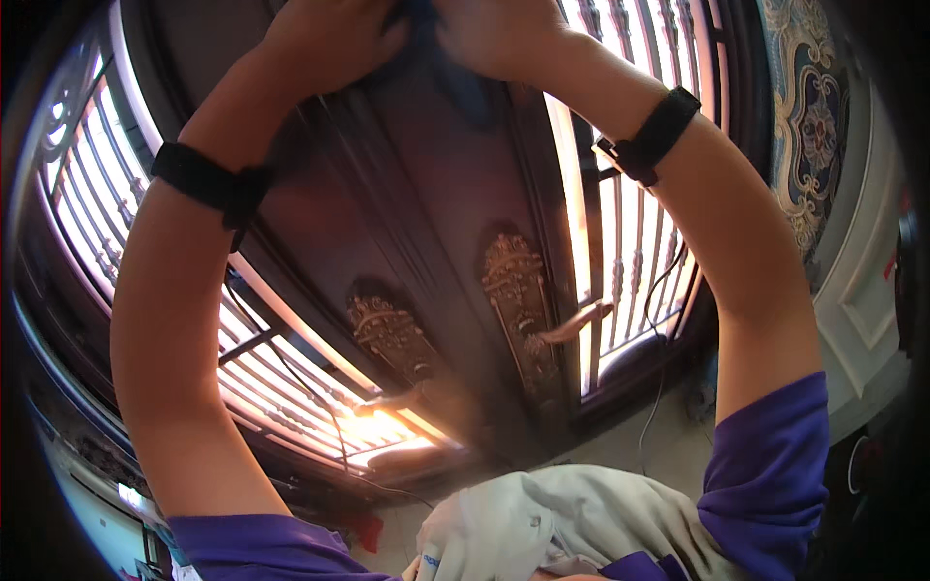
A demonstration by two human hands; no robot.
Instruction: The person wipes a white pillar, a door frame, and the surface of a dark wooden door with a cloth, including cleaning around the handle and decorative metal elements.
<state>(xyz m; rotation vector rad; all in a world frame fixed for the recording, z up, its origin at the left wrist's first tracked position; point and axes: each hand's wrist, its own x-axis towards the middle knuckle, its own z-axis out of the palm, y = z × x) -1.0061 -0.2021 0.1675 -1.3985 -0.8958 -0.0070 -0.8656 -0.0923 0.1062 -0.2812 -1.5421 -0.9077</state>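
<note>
Both my arms are raised toward a dark brown double door (pixel 426 174), each with a black strap on the forearm. My left hand (pixel 334 44) is at the top edge of the view, with its fingers curled inward and partly cut off. Beside it, my right hand (pixel 499 39) is also bent inward, its fingertips out of sight. A dark bluish patch lies between the two hands, too blurred to name. Lower on the door are two ornate bronze handle plates; a lever handle (pixel 578 322) sticks out from the right one.
Bright barred window panels (pixel 630 223) flank the door on both sides. Thin black cables hang in front of them. At the right is a carved, patterned wall panel (pixel 819 126). Pale fabric (pixel 572 504) lies against my chest. A red item (pixel 366 531) is low at left.
</note>
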